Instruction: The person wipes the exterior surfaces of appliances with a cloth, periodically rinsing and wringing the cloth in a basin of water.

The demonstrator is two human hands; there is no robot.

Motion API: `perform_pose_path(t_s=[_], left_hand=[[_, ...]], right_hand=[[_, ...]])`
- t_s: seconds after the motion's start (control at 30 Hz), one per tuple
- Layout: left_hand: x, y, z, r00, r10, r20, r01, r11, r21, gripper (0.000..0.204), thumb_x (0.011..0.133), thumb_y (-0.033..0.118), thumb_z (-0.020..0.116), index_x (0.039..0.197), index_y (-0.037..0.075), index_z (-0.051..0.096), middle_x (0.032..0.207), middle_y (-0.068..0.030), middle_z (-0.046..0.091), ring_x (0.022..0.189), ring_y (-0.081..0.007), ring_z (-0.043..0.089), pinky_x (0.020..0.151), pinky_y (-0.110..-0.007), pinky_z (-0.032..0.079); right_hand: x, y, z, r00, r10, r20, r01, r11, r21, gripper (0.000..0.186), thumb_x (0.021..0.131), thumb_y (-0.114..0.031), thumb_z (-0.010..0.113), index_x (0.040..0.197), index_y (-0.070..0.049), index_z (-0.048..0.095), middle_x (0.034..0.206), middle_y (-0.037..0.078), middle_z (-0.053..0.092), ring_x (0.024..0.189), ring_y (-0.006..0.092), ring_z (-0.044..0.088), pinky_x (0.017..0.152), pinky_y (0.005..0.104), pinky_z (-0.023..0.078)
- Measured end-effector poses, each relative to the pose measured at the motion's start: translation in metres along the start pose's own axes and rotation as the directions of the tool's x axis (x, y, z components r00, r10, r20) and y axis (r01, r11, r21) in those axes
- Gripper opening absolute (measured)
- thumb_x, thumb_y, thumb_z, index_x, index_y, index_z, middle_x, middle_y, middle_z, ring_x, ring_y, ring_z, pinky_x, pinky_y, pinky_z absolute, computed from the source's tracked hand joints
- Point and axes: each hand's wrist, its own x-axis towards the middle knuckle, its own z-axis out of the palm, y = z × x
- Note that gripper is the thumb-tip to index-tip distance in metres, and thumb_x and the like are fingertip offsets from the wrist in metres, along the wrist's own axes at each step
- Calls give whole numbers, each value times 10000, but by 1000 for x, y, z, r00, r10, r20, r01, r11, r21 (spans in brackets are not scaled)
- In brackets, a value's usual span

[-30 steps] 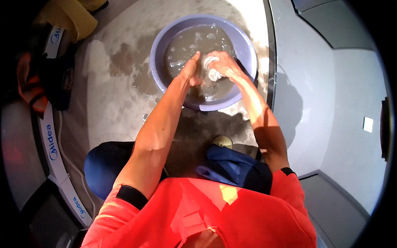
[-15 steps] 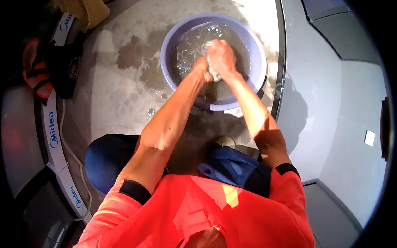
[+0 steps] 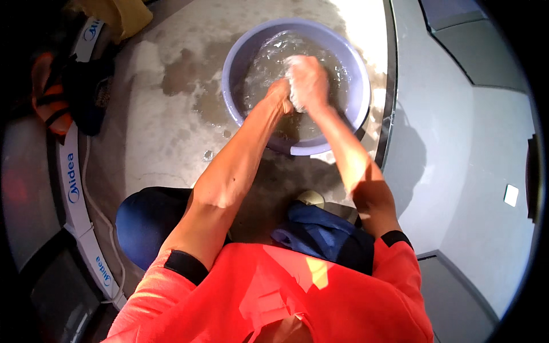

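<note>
A round lavender basin [image 3: 359, 86] stands on the floor, partly filled with murky, rippling water [image 3: 266, 63]. Over its middle, my two hands are pressed together around a bunched, wet whitish cloth [image 3: 294, 94]. My left hand [image 3: 279, 94] is closed against the cloth's near left side, its fingertips hidden. From the right, my right hand [image 3: 309, 79] is closed over the cloth, slightly blurred by motion. Most of the cloth is covered by my hands, so its full shape cannot be made out.
Wet patches mark the concrete floor [image 3: 171, 114] left of the basin. A grey wall panel [image 3: 434, 131] runs along the right. At far left are a white strip [image 3: 73, 177] with a cable, a dark bag [image 3: 86, 94] and an orange item [image 3: 54, 103]. My knees flank the near side.
My right hand has shifted a little along the cloth, while my left has barely moved. The water's ripples have changed around them.
</note>
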Motion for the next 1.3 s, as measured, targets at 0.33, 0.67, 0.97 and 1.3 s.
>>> perform_pose_path(t_s=[0.33, 0.67, 0.97, 1.3], left_hand=[[-52, 43, 55, 873, 257, -415, -257, 965, 56, 589, 927, 451, 377, 1362, 59, 312, 1428, -197, 275, 1316, -343, 287, 1066, -601, 153], [-55, 28, 48, 990, -139, 5, 139, 981, -135, 596, 871, 562, 461, 1103, 21, 552, 992, -174, 622, 1002, -351, 543, 865, -496, 463], [2, -22, 50, 982, 24, -189, -66, 974, -218, 224, 941, 285, 441, 970, 113, 581, 872, -51, 642, 749, -203, 629, 685, -367, 536], [-14, 13, -21, 769, 409, 491, -332, -401, 854, 285, 967, 290, 351, 1078, 110, 541, 946, -79, 610, 794, -197, 621, 703, -345, 531]], right_hand=[[-23, 50, -38, 591, 733, 337, -803, 574, 160, 458, 881, -263, 544, 1273, -46, 450, 988, 163, 648, 1056, 304, 562, 895, 375, 435], [-32, -100, -39, 927, 55, 371, -38, 998, -53, 192, 753, -170, 580, 912, -77, 631, 935, 165, 568, 920, 337, 577, 791, 419, 478], [13, 11, -16, 992, 127, 16, -121, 971, -205, 225, 799, -117, 569, 975, 10, 625, 1047, 188, 550, 876, 284, 604, 751, 384, 498], [-24, -91, -16, 971, 5, 239, -23, 997, 72, 242, 784, -71, 584, 1019, -105, 631, 1054, 113, 556, 967, 304, 569, 832, 435, 481]])
